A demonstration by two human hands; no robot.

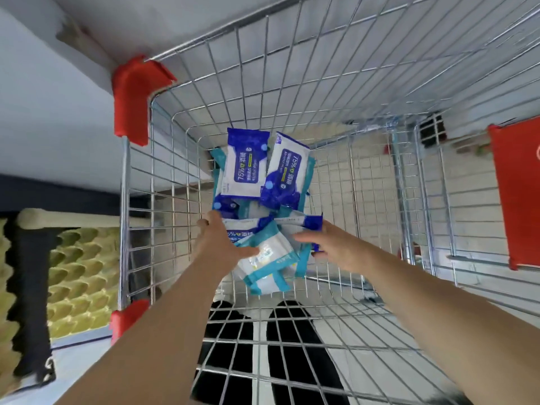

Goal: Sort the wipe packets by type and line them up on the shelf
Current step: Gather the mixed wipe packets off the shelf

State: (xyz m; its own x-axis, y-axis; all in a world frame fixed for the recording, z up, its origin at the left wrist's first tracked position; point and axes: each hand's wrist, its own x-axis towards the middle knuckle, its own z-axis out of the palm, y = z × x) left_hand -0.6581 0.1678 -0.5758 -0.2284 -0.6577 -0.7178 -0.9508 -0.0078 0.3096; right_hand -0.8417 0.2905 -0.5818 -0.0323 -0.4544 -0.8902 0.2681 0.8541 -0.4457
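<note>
Both hands are reaching down into a wire shopping cart [187,159], close together over a loose pile of wipe packets. The left hand [219,244] is gripping a teal-edged packet [268,258], its thumb lying flat across the packet's near corner while its fingers are tucked out of sight behind the pile. The right hand [336,248] is curling its fingers round the end of a blue-edged packet [304,222], with blue showing above and below the knuckles, and its thumb is stretching out toward the teal-edged packet. Another blue packet [245,229] printed with "75%" is lying just under the left hand's fingers.

Farther along the cart floor, two blue-and-white alcohol wipe packets [244,168] [287,171] are lying side by side, touching, on top of more teal ones. Two dark shapes [228,331] are showing through the wire floor below the arms. Red corner guards [131,95] are capping the cart's left rim, and yellow egg-crate foam [79,264] is sitting outside the cart on the left.
</note>
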